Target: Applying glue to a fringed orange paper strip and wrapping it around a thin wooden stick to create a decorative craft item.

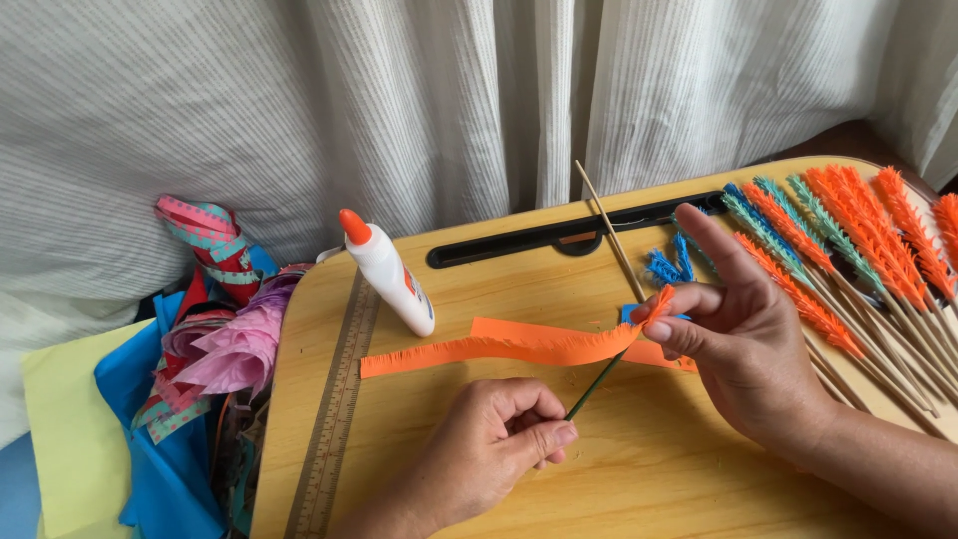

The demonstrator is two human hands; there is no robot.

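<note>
**Fringed orange strip at the tip of a green stick**

Your left hand pinches the lower end of a thin green stick between thumb and forefinger, the other fingers curled under. The stick slants up and to the right from those fingertips.

Your right hand meets the stick's upper end. Thumb and middle finger press a fringed orange paper strip against the tip, while the forefinger stands straight and free. From that pinch the strip trails left across the wooden lap desk, passing just above your left knuckles.

Beyond the strip's free end, up and left of your left hand, a white glue bottle with an orange cap stands tilted. A bare wooden skewer leans just above your right thumb. Small blue fringed pieces lie beside your raised forefinger. Right of your right hand, finished fringed sticks, orange, teal and blue, lie fanned out. Far left of both hands, off the desk, sits a heap of coloured paper.
</note>
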